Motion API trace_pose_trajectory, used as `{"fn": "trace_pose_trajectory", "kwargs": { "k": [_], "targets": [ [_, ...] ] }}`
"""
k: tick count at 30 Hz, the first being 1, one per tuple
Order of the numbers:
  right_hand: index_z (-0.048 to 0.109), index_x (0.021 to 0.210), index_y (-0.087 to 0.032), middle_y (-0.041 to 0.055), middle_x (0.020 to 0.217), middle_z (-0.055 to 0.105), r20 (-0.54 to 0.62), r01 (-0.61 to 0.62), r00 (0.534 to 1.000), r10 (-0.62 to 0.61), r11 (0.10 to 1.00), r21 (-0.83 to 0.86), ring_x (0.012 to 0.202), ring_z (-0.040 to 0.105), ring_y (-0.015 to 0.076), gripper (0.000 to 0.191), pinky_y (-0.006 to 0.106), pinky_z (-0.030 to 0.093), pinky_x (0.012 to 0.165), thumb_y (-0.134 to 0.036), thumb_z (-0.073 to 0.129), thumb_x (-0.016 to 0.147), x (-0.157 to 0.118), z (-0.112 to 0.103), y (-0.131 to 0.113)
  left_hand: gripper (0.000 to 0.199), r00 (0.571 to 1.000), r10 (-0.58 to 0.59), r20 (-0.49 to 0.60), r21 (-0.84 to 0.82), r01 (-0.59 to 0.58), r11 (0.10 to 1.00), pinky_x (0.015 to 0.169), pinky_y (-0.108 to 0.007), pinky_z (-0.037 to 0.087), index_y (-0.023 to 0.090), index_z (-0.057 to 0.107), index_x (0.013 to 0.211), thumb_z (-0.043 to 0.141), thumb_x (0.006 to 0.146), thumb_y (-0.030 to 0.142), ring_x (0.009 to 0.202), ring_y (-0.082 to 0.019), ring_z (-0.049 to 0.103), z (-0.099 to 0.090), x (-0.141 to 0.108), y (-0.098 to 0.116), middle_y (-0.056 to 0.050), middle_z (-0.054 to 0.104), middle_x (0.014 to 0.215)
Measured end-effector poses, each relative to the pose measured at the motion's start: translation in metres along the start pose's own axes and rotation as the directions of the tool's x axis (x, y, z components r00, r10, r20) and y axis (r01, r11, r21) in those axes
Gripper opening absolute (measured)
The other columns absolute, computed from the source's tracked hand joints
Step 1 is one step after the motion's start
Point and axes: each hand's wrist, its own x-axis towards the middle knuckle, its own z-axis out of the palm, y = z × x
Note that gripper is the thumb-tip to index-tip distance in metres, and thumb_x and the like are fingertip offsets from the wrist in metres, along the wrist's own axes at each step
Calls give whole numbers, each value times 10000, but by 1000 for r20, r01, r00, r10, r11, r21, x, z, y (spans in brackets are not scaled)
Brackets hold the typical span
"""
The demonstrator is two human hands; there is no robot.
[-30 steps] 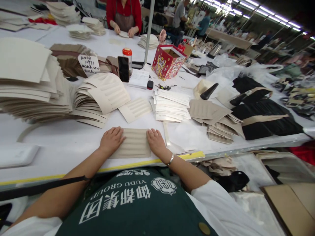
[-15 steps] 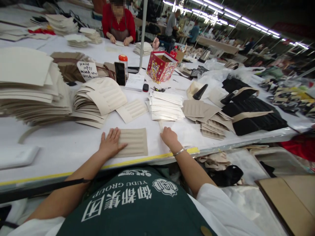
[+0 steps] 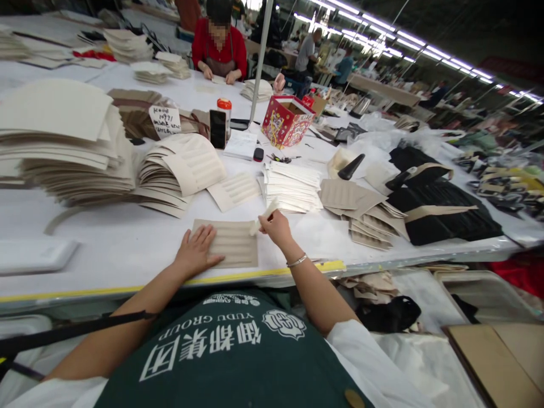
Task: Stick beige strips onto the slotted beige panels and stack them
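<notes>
A beige panel with raised ridges (image 3: pixel 233 245) lies flat near the table's front edge. Spread over its left end, my left hand (image 3: pixel 198 252) presses down with fingers apart. My right hand (image 3: pixel 275 228) pinches a thin pale strip (image 3: pixel 267 215) at the panel's upper right corner; the strip's lower end reaches over the panel. Just behind my right hand sits a pile of white strips (image 3: pixel 292 187). Another ridged piece (image 3: pixel 236 191) lies behind the panel, beside a fanned stack of ridged panels (image 3: pixel 191 164).
Tall beige stack (image 3: pixel 63 136) at left, brown ridged pieces (image 3: pixel 357 198) and black pieces (image 3: pixel 442 209) at right. Farther back stand a phone (image 3: pixel 218 129) and a red box (image 3: pixel 288 122). A person in red (image 3: pixel 219 48) works across the table.
My right hand has lifted the pale strip from beside the white pile and brought it left to the panel's right end. My left hand stays on the panel. The view has shifted slightly.
</notes>
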Motion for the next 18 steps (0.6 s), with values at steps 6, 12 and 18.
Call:
{"fn": "trace_pose_trajectory", "kwargs": {
  "k": [6,12,18],
  "targets": [
    [601,933,-116,56,714,671,-78,20,997,-28,995,-98,705,647,150,196,192,457,646,-249,486,846,14,11,-24,789,998,-63,18,9,63,998,1077,-535,95,139,254,1418,385,805,619,1361,-291,174,-2,1,7,-114,205,1479],
    [616,794,-134,20,597,641,152,86,986,-68,990,-114,614,635,131,180,181,454,622,-185,449,836,-29,-4,-31,777,997,-79,-9,-38,79,996,1075,-546,86,145,271,1412,386,806,618,1359,-296,177,3,2,9,-120,215,1476],
    [608,749,-155,-13,454,580,430,-113,901,63,989,92,477,605,135,147,175,457,492,-215,479,788,-81,-7,-27,498,996,-64,-60,-232,48,971,1067,-391,266,135,411,1330,236,911,338,1279,-194,367,2,9,-23,-89,421,1383]
  ]
}}
